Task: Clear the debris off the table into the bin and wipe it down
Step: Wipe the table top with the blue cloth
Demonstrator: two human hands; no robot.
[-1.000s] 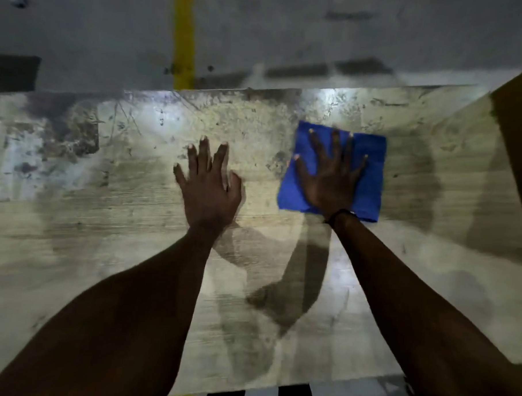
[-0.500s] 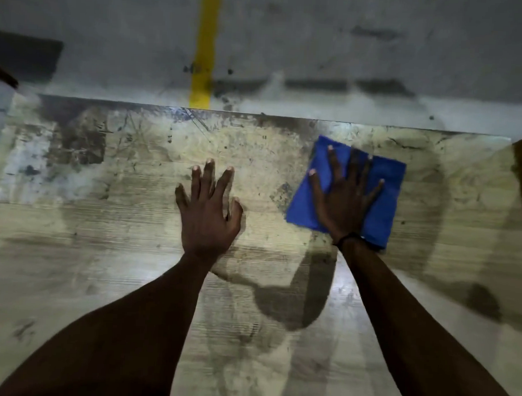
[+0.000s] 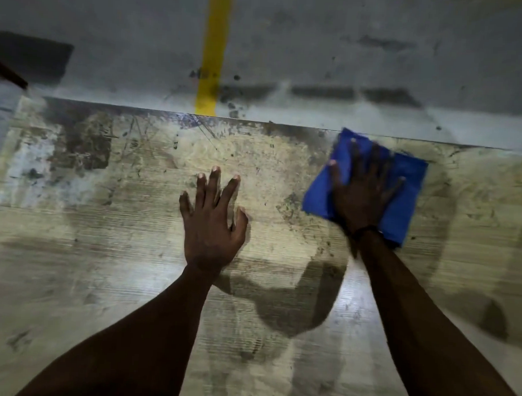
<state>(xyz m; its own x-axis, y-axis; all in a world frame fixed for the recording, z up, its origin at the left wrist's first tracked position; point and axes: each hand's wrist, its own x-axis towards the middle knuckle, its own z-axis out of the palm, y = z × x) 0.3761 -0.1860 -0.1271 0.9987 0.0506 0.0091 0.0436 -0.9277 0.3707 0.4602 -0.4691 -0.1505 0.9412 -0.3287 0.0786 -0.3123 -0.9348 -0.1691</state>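
Observation:
A worn, stained wooden table (image 3: 102,250) fills most of the view. A folded blue cloth (image 3: 409,186) lies flat on it near the far edge, right of centre. My right hand (image 3: 363,196) presses on the cloth with fingers spread and straight; it is blurred. My left hand (image 3: 212,222) rests flat on the bare tabletop at the centre, fingers spread. No loose debris or bin shows.
Beyond the table's far edge lies a grey concrete floor (image 3: 320,35) with a yellow painted stripe (image 3: 214,46). A dark object (image 3: 8,73) juts in at the far left corner. Dark stains mark the table's far left part (image 3: 82,148).
My right hand has slid the blue cloth away from me, up to the table's far edge. The left hand stays planted; the view has tilted down slightly.

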